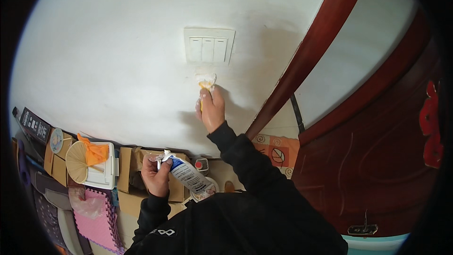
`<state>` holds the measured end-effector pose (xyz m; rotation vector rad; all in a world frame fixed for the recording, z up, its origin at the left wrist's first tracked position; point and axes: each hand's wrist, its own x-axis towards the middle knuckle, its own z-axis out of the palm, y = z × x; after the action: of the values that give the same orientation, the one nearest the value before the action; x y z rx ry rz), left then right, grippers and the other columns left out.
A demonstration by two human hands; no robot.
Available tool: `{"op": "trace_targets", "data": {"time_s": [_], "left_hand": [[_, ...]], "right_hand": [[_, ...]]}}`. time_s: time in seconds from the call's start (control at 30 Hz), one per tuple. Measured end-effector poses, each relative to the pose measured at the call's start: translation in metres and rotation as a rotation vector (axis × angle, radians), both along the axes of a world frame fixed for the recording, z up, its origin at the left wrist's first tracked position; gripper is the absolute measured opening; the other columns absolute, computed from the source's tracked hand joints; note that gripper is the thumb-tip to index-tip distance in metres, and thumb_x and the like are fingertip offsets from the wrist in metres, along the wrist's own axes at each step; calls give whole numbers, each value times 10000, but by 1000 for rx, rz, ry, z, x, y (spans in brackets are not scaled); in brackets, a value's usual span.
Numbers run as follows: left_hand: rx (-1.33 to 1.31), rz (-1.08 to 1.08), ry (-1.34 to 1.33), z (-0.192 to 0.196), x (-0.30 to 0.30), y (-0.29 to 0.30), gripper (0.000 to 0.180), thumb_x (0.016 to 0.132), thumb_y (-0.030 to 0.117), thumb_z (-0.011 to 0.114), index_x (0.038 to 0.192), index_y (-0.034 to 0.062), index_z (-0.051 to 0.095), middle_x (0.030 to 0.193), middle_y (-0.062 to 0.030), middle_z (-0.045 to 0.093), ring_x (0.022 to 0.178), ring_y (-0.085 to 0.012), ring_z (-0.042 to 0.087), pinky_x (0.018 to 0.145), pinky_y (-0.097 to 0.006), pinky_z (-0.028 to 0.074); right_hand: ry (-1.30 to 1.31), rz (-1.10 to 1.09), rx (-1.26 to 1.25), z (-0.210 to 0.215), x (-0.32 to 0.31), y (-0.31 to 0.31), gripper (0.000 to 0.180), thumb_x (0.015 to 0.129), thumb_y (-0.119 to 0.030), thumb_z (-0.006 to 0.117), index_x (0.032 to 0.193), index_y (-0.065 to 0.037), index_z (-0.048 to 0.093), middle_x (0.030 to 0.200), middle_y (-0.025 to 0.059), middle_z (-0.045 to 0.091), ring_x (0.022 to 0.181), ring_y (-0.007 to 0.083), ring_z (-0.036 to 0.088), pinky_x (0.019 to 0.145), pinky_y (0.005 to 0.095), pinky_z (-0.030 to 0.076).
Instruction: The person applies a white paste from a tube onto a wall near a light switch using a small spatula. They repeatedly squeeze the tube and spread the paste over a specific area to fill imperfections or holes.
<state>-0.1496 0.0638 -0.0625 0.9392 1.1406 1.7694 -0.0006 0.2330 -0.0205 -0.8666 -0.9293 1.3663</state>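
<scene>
My right hand [212,108] is closed around the yellow handle of a small putty scraper [206,78], whose blade is coated in white paste. The blade is against or very near the white wall [118,66], just below a three-rocker light switch [208,47]. White smears show on my fingers. Lower down and to the left, my left hand [157,177] grips the top end of a soft white, blue and grey tube of wall filler [192,177], which hangs tilted down to the right.
Open cardboard boxes [125,170] stand along the wall's foot, beside a white storage box [106,174] bearing a round fan [77,162] and orange cloth [94,152]. Pink foam mats [96,224] lie nearer. A red-brown door frame [306,52] and door [363,160] rise at right.
</scene>
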Motion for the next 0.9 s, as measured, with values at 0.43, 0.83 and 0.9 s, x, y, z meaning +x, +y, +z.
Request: {"op": "trace_targets", "data": {"time_s": [0.43,0.83,0.9], "left_hand": [[-11,-2,5,-6,-5,-3,217,808,-3,656,900,91,484,806,-6,568,727,-87,555,676,-225,450],[-17,-71,42,2,2,0,212,807,-10,648,887,95,482,807,13,554,736,-69,536,676,-215,437],[-5,-38,35,1,5,-1,212,807,-7,649,887,95,482,799,14,550,720,-68,534,664,-214,436]], "right_hand": [[-267,-129,24,8,44,3,145,916,-160,531,865,-24,524,635,0,478,490,76,489,380,236,385],[-494,-175,186,16,80,0,259,938,-212,515,760,-25,492,557,-9,450,441,70,435,394,234,357],[-594,-227,242,5,93,-5,270,936,-205,518,735,-28,490,550,-7,451,444,74,438,396,237,358]]}}
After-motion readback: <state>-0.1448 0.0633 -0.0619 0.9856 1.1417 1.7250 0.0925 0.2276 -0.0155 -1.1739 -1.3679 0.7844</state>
